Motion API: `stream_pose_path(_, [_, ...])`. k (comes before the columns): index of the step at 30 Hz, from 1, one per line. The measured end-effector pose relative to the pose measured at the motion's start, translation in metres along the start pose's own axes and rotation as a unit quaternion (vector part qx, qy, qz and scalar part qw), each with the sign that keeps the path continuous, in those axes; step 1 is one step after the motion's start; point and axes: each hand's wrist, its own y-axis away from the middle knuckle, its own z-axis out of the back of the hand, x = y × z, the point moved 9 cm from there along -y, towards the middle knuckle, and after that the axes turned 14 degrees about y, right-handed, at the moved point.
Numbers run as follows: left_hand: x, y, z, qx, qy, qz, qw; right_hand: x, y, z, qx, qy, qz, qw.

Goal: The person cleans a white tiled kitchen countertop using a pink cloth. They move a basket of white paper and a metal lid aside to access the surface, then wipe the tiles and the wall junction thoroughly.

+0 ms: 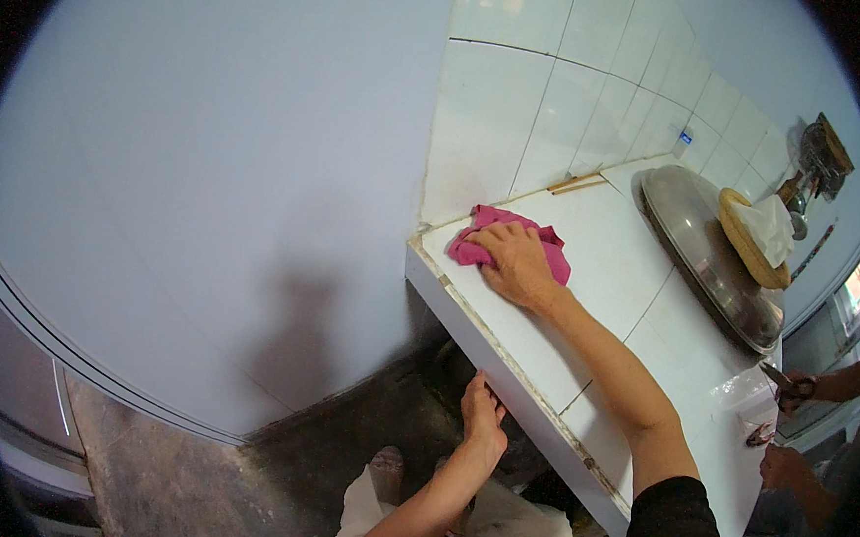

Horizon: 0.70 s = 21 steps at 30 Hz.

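My right hand [520,263] presses a crumpled pink cloth [558,247] onto the white tiled counter [622,273], near its corner by the wall. Its fingers are spread over the cloth and cover part of it. Lower down, my left hand [485,418] is beside the counter's front face [530,441], thumb up and fingers slightly curled with no object visible in them. Whether it touches the counter cannot be made out. A pair of thin wooden sticks [577,184] lies along the tiled wall, beyond the cloth.
A large metal lid [686,243] rests on the counter, with a woven basket [743,240] holding white material on top. Utensils [821,159] hang on the wall. At right, another person's hand [829,383] holds scissors [781,382]; clear plastic [740,387] lies nearby.
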Motion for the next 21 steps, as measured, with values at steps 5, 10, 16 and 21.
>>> stream_pose_path(5, [-0.009, 0.012, -0.01, 0.013, -0.019, 0.009, 1.0, -0.091, -0.005, -0.033, -0.02, 0.153, -0.195, 0.969])
stream_pose_path(10, [-0.01, 0.013, -0.009, 0.015, -0.028, 0.028, 0.999, -0.094, -0.033, -0.055, 0.08, 0.166, -0.239, 0.953])
stream_pose_path(16, [-0.009, 0.008, -0.001, 0.002, -0.006, 0.01, 1.0, -0.014, -0.022, -0.022, 0.009, 0.053, -0.064, 0.996])
stream_pose_path(21, [-0.01, 0.012, -0.003, 0.025, -0.01, 0.026, 0.999, -0.058, -0.015, -0.033, -0.008, 0.103, -0.081, 0.991])
